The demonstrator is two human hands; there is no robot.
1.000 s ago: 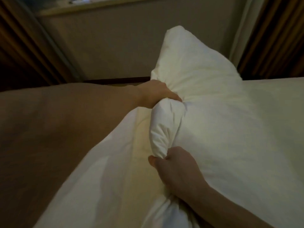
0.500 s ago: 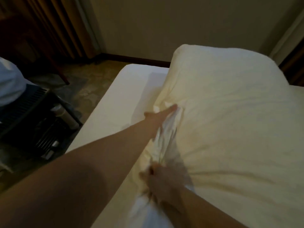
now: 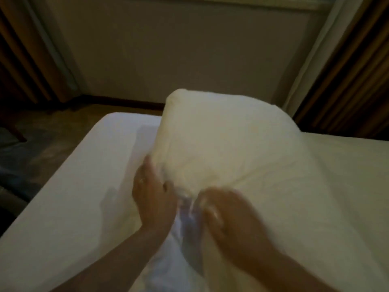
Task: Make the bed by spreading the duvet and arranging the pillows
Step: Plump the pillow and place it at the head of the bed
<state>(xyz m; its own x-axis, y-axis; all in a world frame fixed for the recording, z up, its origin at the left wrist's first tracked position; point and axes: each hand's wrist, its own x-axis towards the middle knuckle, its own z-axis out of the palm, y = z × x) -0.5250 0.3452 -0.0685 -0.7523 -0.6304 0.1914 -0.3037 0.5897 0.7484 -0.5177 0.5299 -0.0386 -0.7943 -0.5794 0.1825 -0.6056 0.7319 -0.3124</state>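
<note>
My left hand (image 3: pixel 154 199) lies with fingers fairly straight against the near left end of the pillow (image 3: pixel 227 148), a ring on one finger, while my right hand (image 3: pixel 227 216) is blurred beside it on bunched white cloth and I cannot tell if it grips. The pillow lies on the bed (image 3: pixel 69 186), its long axis running from my hands away toward the far right. Beyond stand a plain wall (image 3: pixel 179 55) and brown curtains (image 3: pixel 347 76); I can read no writing.
</note>
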